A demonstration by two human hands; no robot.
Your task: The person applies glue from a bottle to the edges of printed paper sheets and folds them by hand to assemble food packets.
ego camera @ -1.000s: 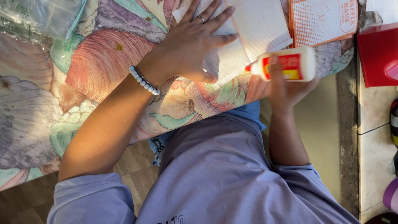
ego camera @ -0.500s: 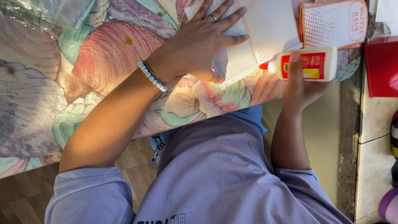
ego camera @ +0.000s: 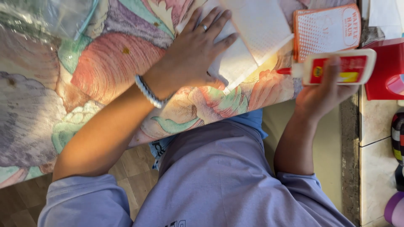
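Seen from above, a person in a lilac shirt sits at a counter (ego camera: 50, 138) covered with a cloth printed with large shells in pink, green and grey.

The left hand (ego camera: 195, 52) lies flat, fingers spread, pressing down on white paper (ego camera: 252, 31) at the counter's near edge. Its grip is wide, closed on nothing. A ring shows on one finger, and a bead bracelet (ego camera: 148, 91) circles the wrist.

The right hand (ego camera: 322, 94) holds a white glue bottle (ego camera: 336, 67) with a red label. The bottle lies sideways, its red nozzle pointing left toward the paper, the tip just beside the paper's edge; whether it touches cannot be told. The fingers wrap the bottle from below, a thumb across the label.

Just behind the bottle lies an orange dotted card (ego camera: 324, 29). A red box (ego camera: 389, 69) stands to the right. Clear plastic (ego camera: 46, 19) lies at the far left.
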